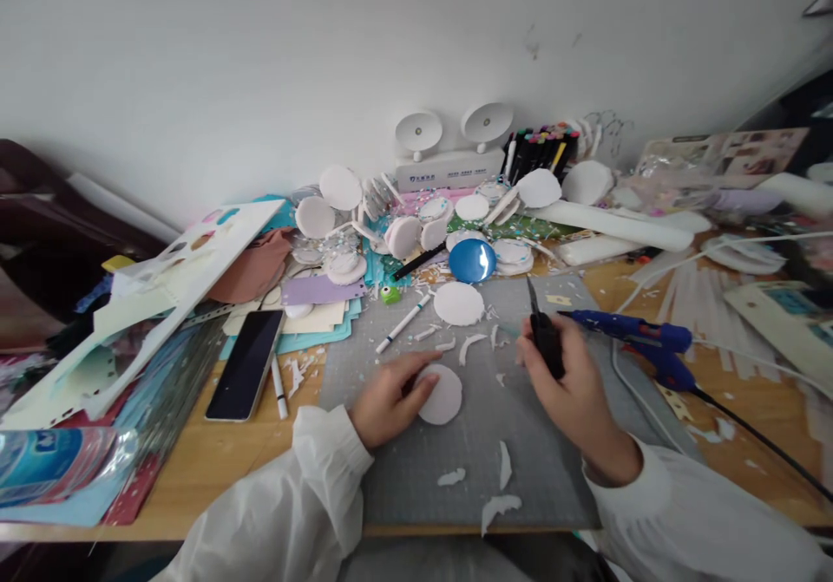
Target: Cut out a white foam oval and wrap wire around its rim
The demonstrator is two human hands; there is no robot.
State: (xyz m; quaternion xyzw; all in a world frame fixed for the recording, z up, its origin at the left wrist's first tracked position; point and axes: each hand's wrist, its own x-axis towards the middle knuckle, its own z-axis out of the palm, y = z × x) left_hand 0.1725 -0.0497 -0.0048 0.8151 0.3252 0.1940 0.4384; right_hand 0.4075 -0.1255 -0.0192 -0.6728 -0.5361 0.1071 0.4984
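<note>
Fingers [416, 365] of the left hand [387, 400] lie flat and close together on a white round disc [442, 395], pressing it down on the gray mat [416, 469]. That hand reaches in from the lower left, with its white sleeve [305, 487] low over the bench [214, 465]. On the other side, the right hand [573, 391] is curled shut around black scissors [543, 335]. It holds them up, with the closed blades pointing away toward the wall. The wrist bends up a little from its white sleeve. The disc sits near the middle of the mat, just beside the scissors hand but not touching it. Another white disc [459, 303] lies farther back. Small white scraps [501, 465] are scattered on the mat. A blue glue gun [641, 339] rests to the right, and a dark phone [245, 363] lies to the left.
</note>
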